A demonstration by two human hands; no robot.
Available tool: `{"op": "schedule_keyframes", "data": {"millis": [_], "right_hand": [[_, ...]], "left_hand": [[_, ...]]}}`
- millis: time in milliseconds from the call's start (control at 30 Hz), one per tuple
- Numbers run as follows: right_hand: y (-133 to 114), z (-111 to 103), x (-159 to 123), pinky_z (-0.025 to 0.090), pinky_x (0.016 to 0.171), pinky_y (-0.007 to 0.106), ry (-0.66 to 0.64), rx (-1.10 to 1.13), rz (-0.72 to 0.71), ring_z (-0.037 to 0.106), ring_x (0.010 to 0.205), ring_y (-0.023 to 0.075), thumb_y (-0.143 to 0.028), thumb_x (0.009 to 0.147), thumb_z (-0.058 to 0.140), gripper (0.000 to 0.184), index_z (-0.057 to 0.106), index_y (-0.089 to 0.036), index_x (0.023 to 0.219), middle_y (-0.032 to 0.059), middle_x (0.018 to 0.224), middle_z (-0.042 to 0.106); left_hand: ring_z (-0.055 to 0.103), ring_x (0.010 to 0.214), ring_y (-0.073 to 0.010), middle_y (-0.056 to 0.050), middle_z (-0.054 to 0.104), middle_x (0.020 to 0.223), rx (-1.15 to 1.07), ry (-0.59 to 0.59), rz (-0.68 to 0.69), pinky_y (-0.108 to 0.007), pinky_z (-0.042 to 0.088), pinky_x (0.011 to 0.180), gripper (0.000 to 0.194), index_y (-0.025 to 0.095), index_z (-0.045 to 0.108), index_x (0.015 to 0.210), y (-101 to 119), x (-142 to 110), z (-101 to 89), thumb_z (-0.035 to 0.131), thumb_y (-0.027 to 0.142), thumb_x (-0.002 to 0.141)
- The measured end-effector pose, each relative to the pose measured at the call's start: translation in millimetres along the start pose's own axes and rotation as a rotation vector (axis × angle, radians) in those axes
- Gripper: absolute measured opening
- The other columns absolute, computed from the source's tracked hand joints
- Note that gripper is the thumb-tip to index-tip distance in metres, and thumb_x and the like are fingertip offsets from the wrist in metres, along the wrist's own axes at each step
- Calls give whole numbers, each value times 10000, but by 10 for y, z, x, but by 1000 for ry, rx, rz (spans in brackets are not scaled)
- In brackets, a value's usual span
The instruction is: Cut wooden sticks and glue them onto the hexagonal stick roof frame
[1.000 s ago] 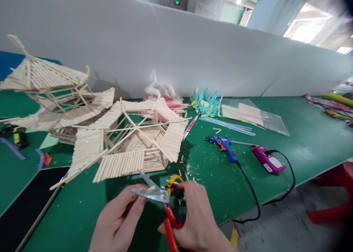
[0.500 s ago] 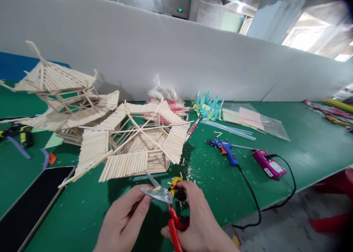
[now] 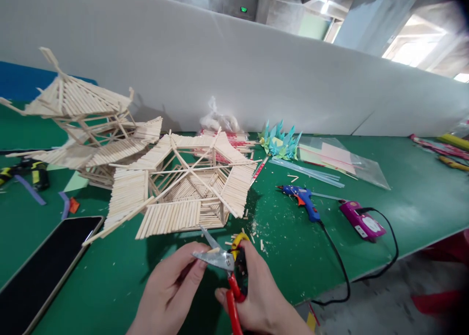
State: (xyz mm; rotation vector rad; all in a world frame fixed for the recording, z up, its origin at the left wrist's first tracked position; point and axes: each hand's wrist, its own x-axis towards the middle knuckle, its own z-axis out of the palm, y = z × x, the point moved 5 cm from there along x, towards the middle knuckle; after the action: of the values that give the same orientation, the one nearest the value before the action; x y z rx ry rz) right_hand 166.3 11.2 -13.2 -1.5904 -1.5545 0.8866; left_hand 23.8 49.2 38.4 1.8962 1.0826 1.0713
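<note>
My right hand (image 3: 262,288) is wrapped round the red handles of a pair of shears (image 3: 223,260), whose blades stand apart and point left. A small wooden stick (image 3: 213,250) lies between the blades, most of it hidden. My left hand (image 3: 172,286) pinches its other end, thumb and forefinger right against the blades. Just beyond my hands sits a six-sided frame of wooden sticks (image 3: 190,171), with slatted panels round it and crossing sticks over its open middle. A yellow-handled tool (image 3: 240,240) shows behind the shears, partly covered by my right hand.
A stick pagoda (image 3: 84,100) stands at the left, behind a phone (image 3: 47,266). At the right lie a blue glue gun (image 3: 302,200) with its cable, a magenta box (image 3: 362,220) and clear glue sticks (image 3: 308,171). A teal paper piece (image 3: 279,140) stands by the wall.
The whole view has shifted slightly, moving the scene a little to the right. My hands keep the same hold on the stick and shears; the blades remain apart.
</note>
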Motion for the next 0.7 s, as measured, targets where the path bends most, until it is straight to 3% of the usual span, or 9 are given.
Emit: {"op": "schedule_keyframes", "data": {"millis": [433,533,700], "right_hand": [[20,-29,-4,406,706,444,16,-297,-17,484,765,255,-304,510,679,484,462,-155,916,87,864,529],[46,-40,-35,412,742,447,3,-263,-19,496,816,263,-326,514,703,597,440,-151,1020,97,933,532],[81,-72,-110,337,911,490,-92,-183,-33,418,1073,331,-354,448,764,963,271,-148,1250,155,1196,437]], "left_hand": [[623,618,-106,84,661,696,-7,24,13,-126,487,568,216,288,601,829,-8,-9,19,516,105,751],[622,607,-102,86,660,690,10,38,19,-119,484,562,205,285,603,813,7,-16,12,517,111,749],[630,639,-89,80,678,734,51,27,23,-99,475,603,194,273,604,822,6,-18,5,532,108,747]]}}
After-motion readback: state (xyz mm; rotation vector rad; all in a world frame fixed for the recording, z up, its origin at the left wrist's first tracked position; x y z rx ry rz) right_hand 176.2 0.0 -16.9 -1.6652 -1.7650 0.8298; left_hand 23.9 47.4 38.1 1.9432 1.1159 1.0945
